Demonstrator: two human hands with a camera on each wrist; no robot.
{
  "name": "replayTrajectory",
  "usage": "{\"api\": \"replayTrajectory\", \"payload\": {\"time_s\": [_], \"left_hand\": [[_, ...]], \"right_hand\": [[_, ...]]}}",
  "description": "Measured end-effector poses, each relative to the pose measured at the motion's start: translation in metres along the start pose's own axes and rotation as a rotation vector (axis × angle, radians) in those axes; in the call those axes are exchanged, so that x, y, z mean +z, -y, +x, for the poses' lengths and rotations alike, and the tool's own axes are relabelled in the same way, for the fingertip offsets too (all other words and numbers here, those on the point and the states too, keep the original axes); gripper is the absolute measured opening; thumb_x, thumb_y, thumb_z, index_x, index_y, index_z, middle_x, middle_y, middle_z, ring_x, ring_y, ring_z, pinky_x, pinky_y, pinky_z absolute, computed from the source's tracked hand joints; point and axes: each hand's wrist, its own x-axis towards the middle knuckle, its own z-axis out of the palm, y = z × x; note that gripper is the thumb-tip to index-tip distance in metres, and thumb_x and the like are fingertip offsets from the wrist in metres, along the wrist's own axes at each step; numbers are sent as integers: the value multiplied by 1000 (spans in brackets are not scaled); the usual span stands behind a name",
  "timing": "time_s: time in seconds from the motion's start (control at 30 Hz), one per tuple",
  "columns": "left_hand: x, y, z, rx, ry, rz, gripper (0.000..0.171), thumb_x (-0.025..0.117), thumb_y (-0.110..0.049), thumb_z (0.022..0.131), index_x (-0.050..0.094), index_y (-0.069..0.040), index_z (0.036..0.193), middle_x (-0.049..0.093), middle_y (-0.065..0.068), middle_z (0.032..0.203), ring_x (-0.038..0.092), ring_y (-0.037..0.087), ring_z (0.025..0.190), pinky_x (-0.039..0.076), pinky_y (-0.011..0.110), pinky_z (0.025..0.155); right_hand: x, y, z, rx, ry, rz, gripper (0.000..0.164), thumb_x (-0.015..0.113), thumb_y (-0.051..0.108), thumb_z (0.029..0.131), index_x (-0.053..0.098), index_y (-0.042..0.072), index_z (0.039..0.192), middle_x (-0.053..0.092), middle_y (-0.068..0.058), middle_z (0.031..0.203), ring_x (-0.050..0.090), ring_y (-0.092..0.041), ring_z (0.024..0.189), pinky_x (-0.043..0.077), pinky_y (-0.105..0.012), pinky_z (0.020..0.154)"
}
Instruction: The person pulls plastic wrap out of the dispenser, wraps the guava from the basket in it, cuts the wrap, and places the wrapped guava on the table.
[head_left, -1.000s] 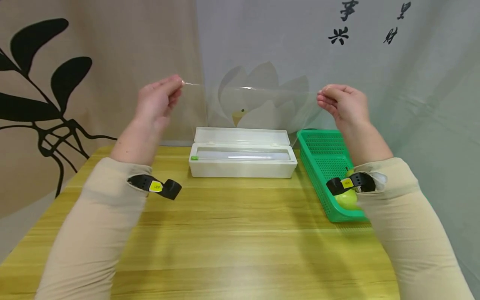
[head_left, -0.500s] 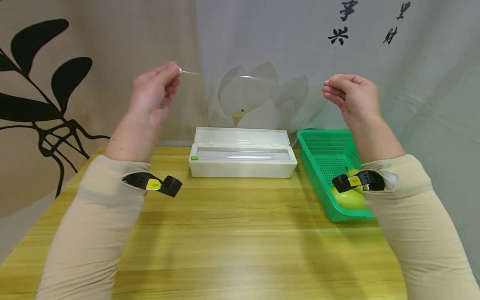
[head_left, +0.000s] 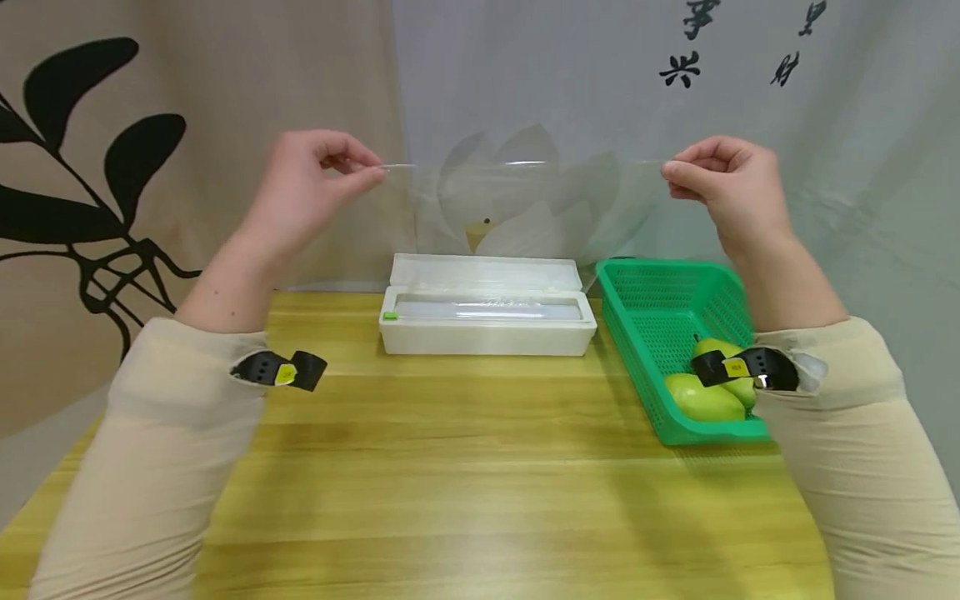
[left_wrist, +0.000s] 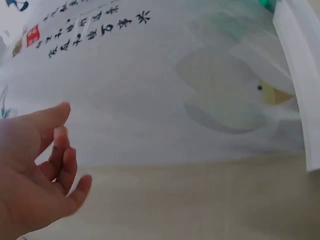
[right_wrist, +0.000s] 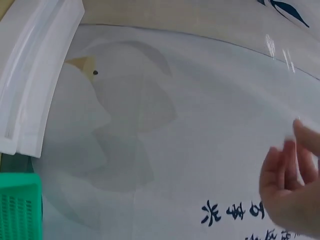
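A sheet of clear cling film (head_left: 528, 165) stretches between my two hands, its upper edge nearly level and catching the light. Thumb and fingers of my left hand (head_left: 311, 175) pinch its left corner; my right hand (head_left: 738, 187) pinches the right one. Below the film stands a white cling film dispenser (head_left: 487, 337), its lid (head_left: 483, 272) tipped up at the back. Through its window a pale roll shows, with a small green slider (head_left: 389, 316) at the left end. The wrist views show the left hand (left_wrist: 45, 170) and right hand (right_wrist: 292, 180) with fingertips close together.
A green plastic basket (head_left: 633, 367) stands right of the dispenser, holding green pears (head_left: 703, 398) partly hidden by the right wrist strap. The wooden table (head_left: 480, 483) runs up to a printed curtain (head_left: 525, 67) behind the dispenser.
Both hands first rose, then the left came down slightly and turned at the wrist. The right hand moved rightward, and the film's upper edge is now straighter and more level.
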Motion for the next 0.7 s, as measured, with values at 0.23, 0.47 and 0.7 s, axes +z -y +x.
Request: {"api": "replayTrajectory", "payload": {"time_s": [0.23, 0.47, 0.7], "left_hand": [[-5, 5, -6, 157, 98, -132, 14, 64, -19, 88, 67, -5, 89, 50, 0, 122, 45, 17, 121, 34, 29, 109], [2, 25, -25, 265, 321, -439, 18, 56, -3, 91, 63, -11, 76, 71, -10, 89, 66, 7, 85, 52, 15, 80], [12, 45, -42, 315, 545, -718, 25, 44, 7, 92, 62, -8, 81, 72, 0, 77, 70, 15, 71, 58, 26, 69]], "right_hand": [[-23, -11, -2, -99, 431, -28, 10, 54, 8, 93, 51, 3, 85, 70, 0, 105, 61, -10, 107, 43, -18, 100], [-32, -28, -14, -127, 723, 75, 14, 36, -1, 98, 45, 1, 88, 72, -12, 96, 70, -23, 86, 56, -29, 80], [-36, -42, -28, -186, 872, 59, 21, 29, -8, 98, 46, 3, 93, 72, -9, 101, 70, -22, 89, 56, -29, 80]]}}
